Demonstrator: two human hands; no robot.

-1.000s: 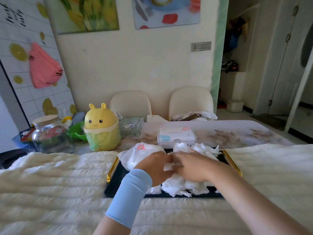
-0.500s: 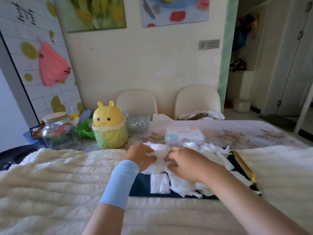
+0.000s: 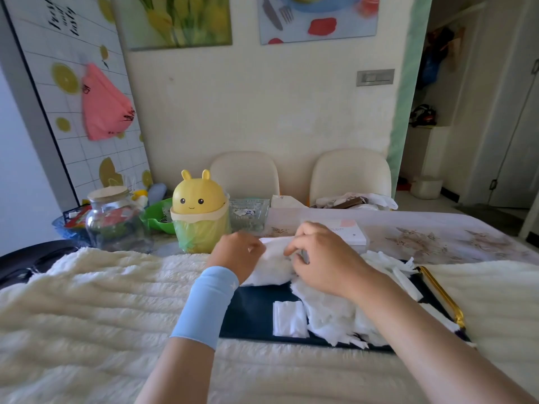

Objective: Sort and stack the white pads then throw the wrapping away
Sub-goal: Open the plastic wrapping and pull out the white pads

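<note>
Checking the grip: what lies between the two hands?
The wrapping, gripped by the left hand and pinched by the right hand, seen in the head view.

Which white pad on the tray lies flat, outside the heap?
The square white pad at the near edge of the dark tray, left of the jumbled white heap.

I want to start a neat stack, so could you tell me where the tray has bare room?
Bare tray lies left of the lone pad, beside the sleeve. The right side is crowded with the pad pile.

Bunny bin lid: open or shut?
Shut. The yellow lid sits down level on the rim of the bin, with no gap showing.
</note>
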